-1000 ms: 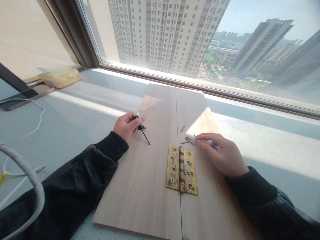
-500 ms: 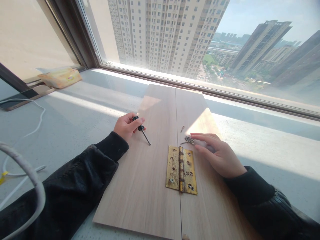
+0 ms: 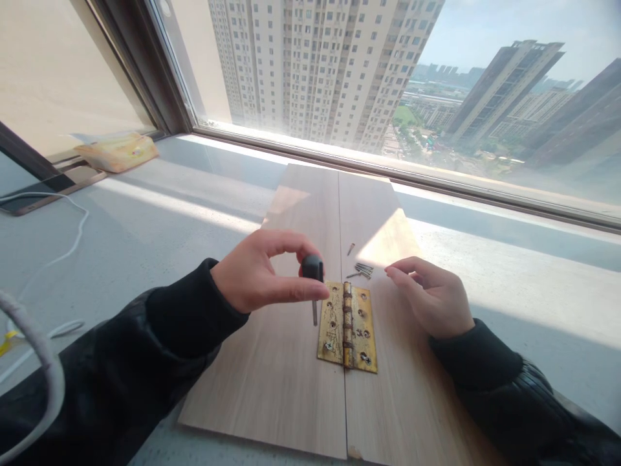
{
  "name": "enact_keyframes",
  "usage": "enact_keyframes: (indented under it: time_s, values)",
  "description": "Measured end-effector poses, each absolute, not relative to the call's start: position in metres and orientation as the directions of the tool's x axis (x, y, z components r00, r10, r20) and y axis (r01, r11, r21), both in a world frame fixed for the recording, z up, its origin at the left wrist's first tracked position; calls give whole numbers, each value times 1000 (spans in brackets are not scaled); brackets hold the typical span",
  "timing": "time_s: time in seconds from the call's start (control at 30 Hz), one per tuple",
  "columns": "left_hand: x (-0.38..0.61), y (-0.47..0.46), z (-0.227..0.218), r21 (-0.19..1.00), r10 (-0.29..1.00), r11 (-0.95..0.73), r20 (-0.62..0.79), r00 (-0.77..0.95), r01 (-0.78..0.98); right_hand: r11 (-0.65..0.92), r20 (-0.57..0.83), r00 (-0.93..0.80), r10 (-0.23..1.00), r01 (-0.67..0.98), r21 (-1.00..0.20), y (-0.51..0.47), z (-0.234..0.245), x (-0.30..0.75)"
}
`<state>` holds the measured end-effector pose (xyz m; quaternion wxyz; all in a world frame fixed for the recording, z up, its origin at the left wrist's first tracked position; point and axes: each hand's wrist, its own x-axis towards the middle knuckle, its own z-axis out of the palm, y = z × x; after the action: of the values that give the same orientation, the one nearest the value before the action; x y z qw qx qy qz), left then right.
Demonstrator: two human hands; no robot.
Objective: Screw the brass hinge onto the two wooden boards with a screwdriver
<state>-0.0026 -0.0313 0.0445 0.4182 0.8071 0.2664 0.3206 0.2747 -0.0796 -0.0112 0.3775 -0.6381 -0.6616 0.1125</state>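
My left hand [image 3: 257,278] pinches a small black-handled screwdriver [image 3: 313,278] upright, its tip hanging just left of a brass hinge [image 3: 348,327]. The hinge lies flat across the seam of two wooden boards [image 3: 286,369]. My right hand [image 3: 431,298] rests on the right board beside the hinge, fingers curled, thumb and forefinger together; whether they hold a screw I cannot tell. A small pile of loose screws [image 3: 363,269] lies just left of its fingertips, and a single screw [image 3: 350,248] sits a little farther back.
The boards lie on a grey window ledge [image 3: 160,220] under a large window. A yellow packet [image 3: 119,150] and a phone [image 3: 33,194] lie at the far left. White cables [image 3: 43,323] run along the left side.
My left hand lifted the screwdriver and carried it right, to the hinge's left leaf, turning it upright. My right hand drew back from the screw pile with its fingers pinched.
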Motion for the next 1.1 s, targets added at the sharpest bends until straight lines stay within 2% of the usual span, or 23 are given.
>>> enact_keyframes:
  time_s: [0.07,0.13,0.6,0.7,0.9,1.1]
  values:
    - [5,-47,57,829,581,-550,292,759,102,153,344,101,934,754,-639,-80,-11,274]
    - [8,-56,61,823,539,-561,279,795,91,147,339,109,934,749,-646,-81,-11,274]
    - [9,-62,62,634,380,-763,285,880,124,139,326,128,937,719,-681,-81,-10,273]
    - [10,-65,64,603,377,-785,284,882,141,141,327,126,937,717,-682,-82,-11,273]
    - [23,-79,58,655,418,-753,402,815,63,146,332,126,935,717,-681,-82,-10,274]
    - [33,-87,50,640,414,-767,439,798,46,153,336,119,934,716,-681,-81,-11,273]
